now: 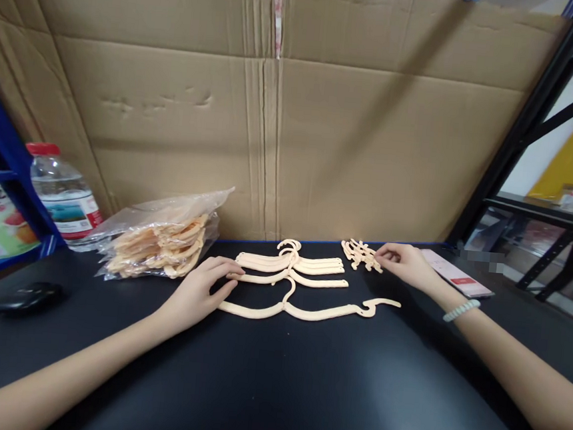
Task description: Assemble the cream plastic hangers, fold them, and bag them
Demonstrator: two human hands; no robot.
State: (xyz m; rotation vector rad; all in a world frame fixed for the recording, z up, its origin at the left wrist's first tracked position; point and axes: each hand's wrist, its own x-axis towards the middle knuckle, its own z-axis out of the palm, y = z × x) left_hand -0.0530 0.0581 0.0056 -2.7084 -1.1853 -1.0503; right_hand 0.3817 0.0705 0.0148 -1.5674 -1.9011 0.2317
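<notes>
Far left: a black mouse (26, 298) lies on the black bench (271, 388); behind it, a bottle (65, 195) with a red cap stands near the cardboard (175, 111). Next, a clear plastic bag (157, 238) of cream-coloured pieces lies before the cardboard.

Left hand (202, 289): palm down, fingers slightly bent, at the left end of the middle hanger (315, 282); thumb just above the left end of the front hanger (250, 312). Grip—fingers part-curled; cannot tell whether they clasp the middle hanger or only touch it.

Centre of bench: cream hangers lie flat, hooks pointing away from the person. A rear group of hangers (262, 262) lies closely overlapped, hooks bunched together; the middle hanger lies just in front, the front hanger nearest the person. At the front hanger's right end is a curved piece (368, 309), its narrow arm extending rightward.

Right of the rear group: a loose heap of small cream parts (362, 255). Right hand (406, 264), pale beaded bracelet (461, 310) at the wrist, reaches the heap's right edge. Grip—thumb and fingertips pinched together; any part between them is too small to make out. A phone (456, 273) lies just beyond this hand.
</notes>
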